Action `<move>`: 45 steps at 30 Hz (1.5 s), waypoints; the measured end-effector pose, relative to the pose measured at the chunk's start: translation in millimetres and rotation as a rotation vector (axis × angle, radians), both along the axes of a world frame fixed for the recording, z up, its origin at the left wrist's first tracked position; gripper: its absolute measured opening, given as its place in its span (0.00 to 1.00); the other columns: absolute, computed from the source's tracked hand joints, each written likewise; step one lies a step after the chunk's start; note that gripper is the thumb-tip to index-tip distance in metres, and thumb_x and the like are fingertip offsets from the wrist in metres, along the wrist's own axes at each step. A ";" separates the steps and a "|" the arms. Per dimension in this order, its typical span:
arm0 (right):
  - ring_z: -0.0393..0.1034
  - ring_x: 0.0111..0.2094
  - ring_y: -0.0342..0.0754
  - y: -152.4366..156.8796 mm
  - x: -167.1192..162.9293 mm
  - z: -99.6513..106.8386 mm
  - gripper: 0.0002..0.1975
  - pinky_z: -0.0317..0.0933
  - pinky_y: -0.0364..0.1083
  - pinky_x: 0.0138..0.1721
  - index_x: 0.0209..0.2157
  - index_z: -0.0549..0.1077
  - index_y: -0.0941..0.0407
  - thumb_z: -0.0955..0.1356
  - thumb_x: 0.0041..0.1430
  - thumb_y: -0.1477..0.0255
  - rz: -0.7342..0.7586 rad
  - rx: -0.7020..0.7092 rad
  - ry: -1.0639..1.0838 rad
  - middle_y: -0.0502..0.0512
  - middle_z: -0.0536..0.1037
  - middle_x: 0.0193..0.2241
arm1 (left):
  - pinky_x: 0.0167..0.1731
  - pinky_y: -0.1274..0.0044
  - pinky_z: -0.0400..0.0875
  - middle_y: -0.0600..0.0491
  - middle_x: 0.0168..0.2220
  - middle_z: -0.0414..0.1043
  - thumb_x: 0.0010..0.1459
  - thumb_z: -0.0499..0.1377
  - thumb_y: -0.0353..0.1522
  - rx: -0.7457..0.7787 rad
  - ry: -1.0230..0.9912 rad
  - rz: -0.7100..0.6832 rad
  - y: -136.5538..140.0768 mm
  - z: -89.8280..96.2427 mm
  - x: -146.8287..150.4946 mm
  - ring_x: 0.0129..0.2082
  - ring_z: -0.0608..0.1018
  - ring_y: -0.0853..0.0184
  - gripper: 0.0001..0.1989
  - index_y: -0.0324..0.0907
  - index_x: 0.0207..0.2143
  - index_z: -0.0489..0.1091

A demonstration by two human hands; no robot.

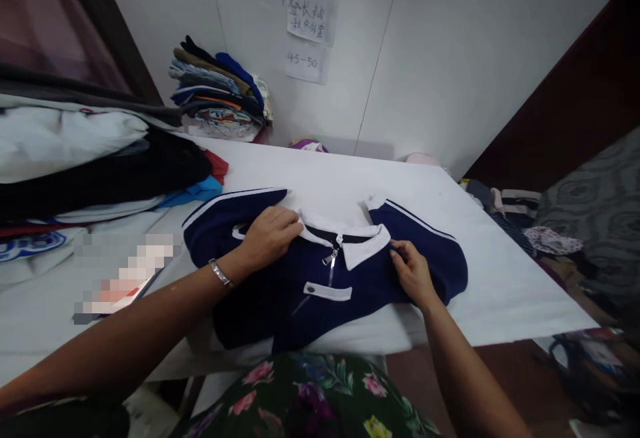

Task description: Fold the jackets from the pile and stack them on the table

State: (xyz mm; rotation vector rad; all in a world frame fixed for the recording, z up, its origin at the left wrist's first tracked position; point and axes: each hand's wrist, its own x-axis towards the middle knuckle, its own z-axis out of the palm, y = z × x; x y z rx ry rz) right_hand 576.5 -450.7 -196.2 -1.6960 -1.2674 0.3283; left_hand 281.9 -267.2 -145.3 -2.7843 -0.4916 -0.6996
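A navy zip-neck top lies front up on the white table. It has a white collar, a short zip with a metal pull and a white tab with a snap. Both sleeves, edged with white stripes, point toward the wall. My left hand is closed on the top at the left side of the collar, hiding part of it. At the collar's right end, my right hand pinches the navy cloth by the shoulder. The top's lower part hangs toward the near table edge.
A heap of clothes covers the table's left side, with a pixelated flat object nearer me. A folded stack of clothes stands at the back left. More clothes lie beyond the right edge of the table. Paper notes hang on the wall.
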 end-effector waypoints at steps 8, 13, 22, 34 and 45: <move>0.74 0.47 0.54 3.7 0.5 -17.9 0.07 0.65 0.56 0.50 0.38 0.70 0.52 0.64 0.60 0.67 0.051 -0.095 0.011 0.58 0.79 0.45 | 0.43 0.70 0.66 0.48 0.44 0.72 0.59 0.51 0.23 -0.261 0.215 -0.226 -20.5 -14.2 -35.7 0.41 0.73 0.64 0.20 0.46 0.51 0.69; 0.66 0.56 0.53 5.6 -5.5 -3.3 0.23 0.58 0.59 0.59 0.54 0.68 0.53 0.64 0.55 0.74 0.047 0.027 -0.107 0.59 0.72 0.55 | 0.42 0.70 0.68 0.45 0.49 0.70 0.63 0.50 0.29 -0.362 0.065 -0.126 -31.6 -12.5 -23.5 0.44 0.73 0.63 0.18 0.43 0.54 0.65; 0.64 0.58 0.53 15.9 -44.7 22.4 0.23 0.47 0.66 0.63 0.53 0.70 0.50 0.64 0.56 0.79 0.475 0.066 -0.508 0.58 0.73 0.55 | 0.32 0.70 0.62 0.49 0.28 0.67 0.62 0.48 0.25 -0.037 0.154 -0.216 -21.2 -13.8 6.7 0.30 0.67 0.64 0.13 0.42 0.28 0.68; 0.71 0.51 0.52 14.3 -13.3 10.0 0.13 0.64 0.55 0.53 0.44 0.77 0.52 0.64 0.62 0.68 0.242 0.063 -0.139 0.59 0.78 0.48 | 0.44 0.73 0.69 0.50 0.44 0.76 0.59 0.50 0.35 -0.663 0.114 0.087 -8.7 11.5 -17.9 0.43 0.76 0.63 0.15 0.43 0.42 0.74; 0.73 0.35 0.51 36.6 4.1 0.6 0.18 0.67 0.49 0.40 0.39 0.77 0.56 0.71 0.51 0.59 0.232 -0.290 0.063 0.53 0.79 0.33 | 0.47 0.70 0.68 0.44 0.50 0.74 0.54 0.53 0.50 -0.713 0.231 0.426 13.7 3.1 -2.3 0.48 0.76 0.55 0.30 0.41 0.51 0.70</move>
